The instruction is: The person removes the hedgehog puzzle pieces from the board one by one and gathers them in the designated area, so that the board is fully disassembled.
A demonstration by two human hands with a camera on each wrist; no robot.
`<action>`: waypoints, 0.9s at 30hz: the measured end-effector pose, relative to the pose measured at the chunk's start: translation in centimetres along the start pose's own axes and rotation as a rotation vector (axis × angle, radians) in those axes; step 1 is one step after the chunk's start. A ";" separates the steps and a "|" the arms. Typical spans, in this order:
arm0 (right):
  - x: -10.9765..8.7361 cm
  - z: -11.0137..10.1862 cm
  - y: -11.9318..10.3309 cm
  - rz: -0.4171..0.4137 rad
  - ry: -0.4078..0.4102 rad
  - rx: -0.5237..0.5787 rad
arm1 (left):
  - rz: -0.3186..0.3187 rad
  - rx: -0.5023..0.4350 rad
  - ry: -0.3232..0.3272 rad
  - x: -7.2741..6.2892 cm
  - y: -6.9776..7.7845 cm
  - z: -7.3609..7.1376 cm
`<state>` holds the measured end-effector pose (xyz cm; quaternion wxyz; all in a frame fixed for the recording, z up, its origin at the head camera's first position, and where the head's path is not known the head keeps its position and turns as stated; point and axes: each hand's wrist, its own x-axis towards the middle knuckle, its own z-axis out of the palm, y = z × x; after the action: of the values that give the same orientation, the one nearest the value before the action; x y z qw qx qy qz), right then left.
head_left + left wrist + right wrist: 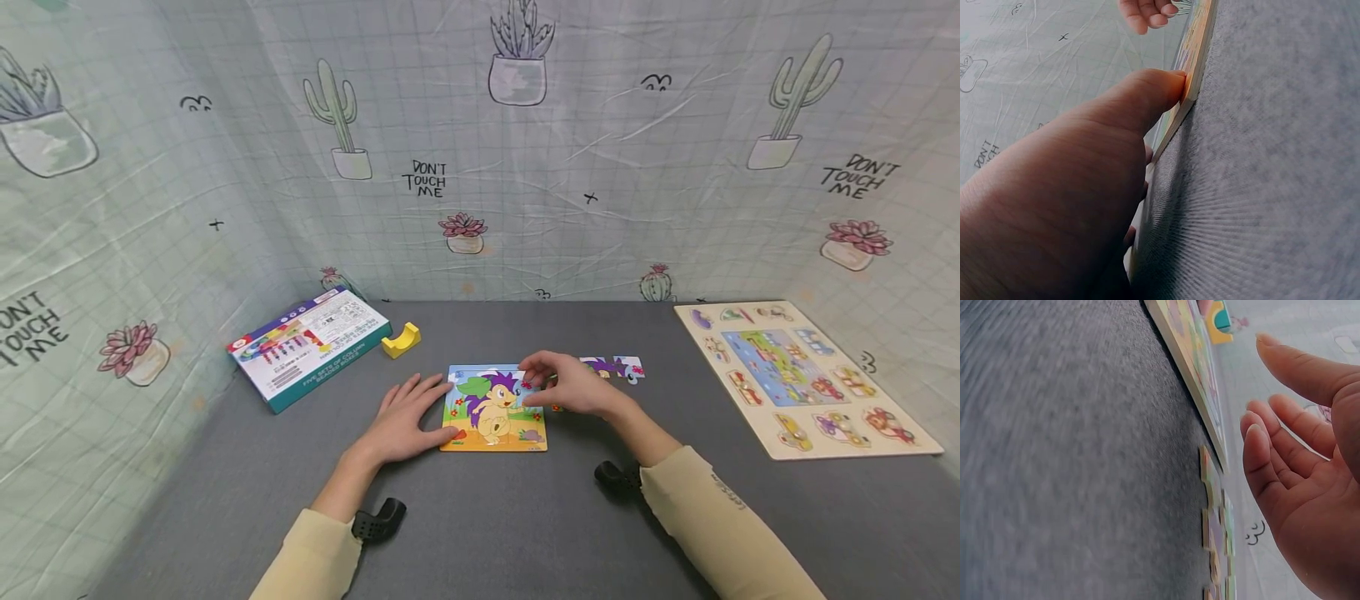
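Note:
A jigsaw puzzle board (pixel 495 442) with a purple-spined hedgehog picture lies flat on the grey table. My left hand (pixel 401 421) rests at its left side, fingers spread and thumb on the lower left edge. In the left wrist view the thumb (pixel 1157 87) presses on the board's wooden corner. Above the board's upper right part hovers my right hand (pixel 573 385), its thumb apart from loosely bent fingers. The right wrist view shows nothing held in that hand (pixel 1310 462). Loose puzzle pieces (pixel 628 367) lie right of the board, partly hidden behind the right hand.
At the left lies a boxed beaded-column toy (pixel 322 346), with a yellow curved block (pixel 402 341) beside it. A wooden picture board (pixel 787 375) lies far right. Patterned cloth (pixel 495 167) walls the table at the back and sides.

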<state>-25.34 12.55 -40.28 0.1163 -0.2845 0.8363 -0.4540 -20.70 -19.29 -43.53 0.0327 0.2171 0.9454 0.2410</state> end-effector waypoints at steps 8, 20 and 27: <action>0.8 0.7 0.3 -0.012 -0.026 -0.016 | -0.007 0.008 -0.002 0.1 -0.1 0.1; 1.3 1.2 0.3 0.059 -0.076 -0.128 | -0.003 0.019 0.001 0.1 -0.2 0.2; 1.6 1.4 0.0 0.039 -0.110 -0.230 | -0.013 0.011 -0.001 0.1 -0.1 0.1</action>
<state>-26.00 10.65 -41.02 0.1373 -0.3042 0.8806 -0.3364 -20.80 -19.25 -43.68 0.0335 0.2113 0.9480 0.2356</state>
